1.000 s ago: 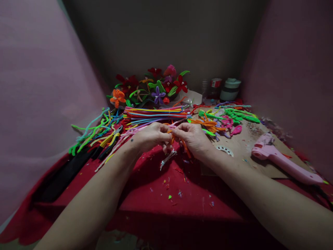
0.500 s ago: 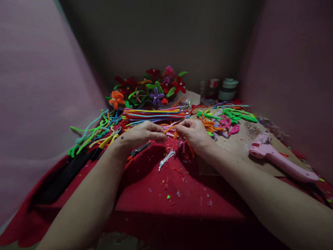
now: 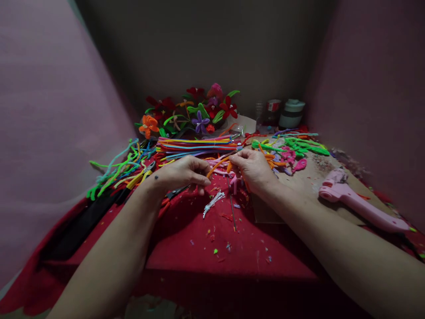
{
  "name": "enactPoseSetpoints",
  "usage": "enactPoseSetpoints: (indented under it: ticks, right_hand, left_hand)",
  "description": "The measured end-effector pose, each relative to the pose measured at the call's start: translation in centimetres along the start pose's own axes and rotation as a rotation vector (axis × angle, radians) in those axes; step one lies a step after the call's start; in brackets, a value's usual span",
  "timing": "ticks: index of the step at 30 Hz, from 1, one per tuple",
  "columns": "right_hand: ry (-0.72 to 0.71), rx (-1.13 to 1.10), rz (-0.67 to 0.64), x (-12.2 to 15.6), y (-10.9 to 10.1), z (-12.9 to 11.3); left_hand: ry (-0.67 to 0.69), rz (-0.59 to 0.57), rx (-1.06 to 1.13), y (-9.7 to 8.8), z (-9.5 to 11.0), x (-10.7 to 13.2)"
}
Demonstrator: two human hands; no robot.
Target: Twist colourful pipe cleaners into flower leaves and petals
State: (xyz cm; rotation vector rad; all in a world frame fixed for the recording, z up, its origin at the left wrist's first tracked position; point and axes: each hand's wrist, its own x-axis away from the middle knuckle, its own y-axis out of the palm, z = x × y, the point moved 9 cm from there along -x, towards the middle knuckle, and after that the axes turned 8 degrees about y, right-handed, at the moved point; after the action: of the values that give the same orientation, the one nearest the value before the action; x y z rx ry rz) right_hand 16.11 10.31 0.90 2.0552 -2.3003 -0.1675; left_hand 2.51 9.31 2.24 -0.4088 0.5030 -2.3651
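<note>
An orange pipe cleaner (image 3: 219, 163) stretches between my two hands above the red cloth. My left hand (image 3: 187, 173) pinches its left end between thumb and fingers. My right hand (image 3: 250, 168) is closed on the other part, where a short orange loop shows below the fingertips. Beneath the hands lies a small bundle of white flower stamens (image 3: 213, 204). A thin dark rod (image 3: 232, 206) rests just right of it. Scissors (image 3: 174, 193) with orange handles are partly hidden behind my left hand.
Bundled coloured pipe cleaners (image 3: 195, 145) lie behind the hands, with pipe-cleaner flowers (image 3: 199, 122) farther back. Loose green and blue stems and pliers (image 3: 148, 170) are at left. A cardboard sheet (image 3: 299, 190) at right bears coloured petals (image 3: 288, 155) and a pink glue gun (image 3: 358, 201).
My hands have moved slightly apart, and a longer stretch of the orange pipe cleaner shows between them. My left fingers have shifted along it.
</note>
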Motion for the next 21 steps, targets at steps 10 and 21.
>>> enactPoseSetpoints:
  ticks: [10, 21]
  right_hand:
    - [-0.008, 0.025, 0.045, -0.2, -0.5, 0.1]
    - [-0.037, 0.200, 0.052, 1.1, 0.1, -0.8]
  left_hand:
    - [0.055, 0.290, 0.291, -1.7, -0.4, -0.4]
    - [0.222, 0.401, 0.345, 1.0, 1.1, -1.2]
